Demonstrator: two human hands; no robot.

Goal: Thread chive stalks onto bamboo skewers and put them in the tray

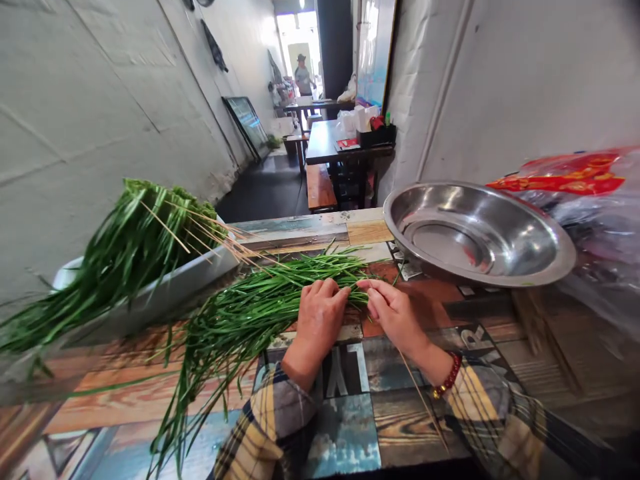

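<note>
A loose pile of green Chinese chives (260, 293) lies across the patterned table, its leafy ends trailing toward the near left. Over its right end, my left hand (321, 308) is closed on some chives, fingers curled and thumb pointing right. Close beside it, my right hand (393, 310) pinches with thumb and forefinger. A thin bamboo skewer (423, 398) passes under that hand and slants down toward the table's near edge. Exactly how the skewer and the stems meet between the fingertips is too small to tell.
At left, a white tray (165, 283) bears more chives (125, 240) with several bamboo skewers (210, 230) on top. A steel basin (450, 237) stands at right, beside plastic bags (590, 200). Beyond are another table (325, 137), a bench (320, 187) and a distant person (303, 77).
</note>
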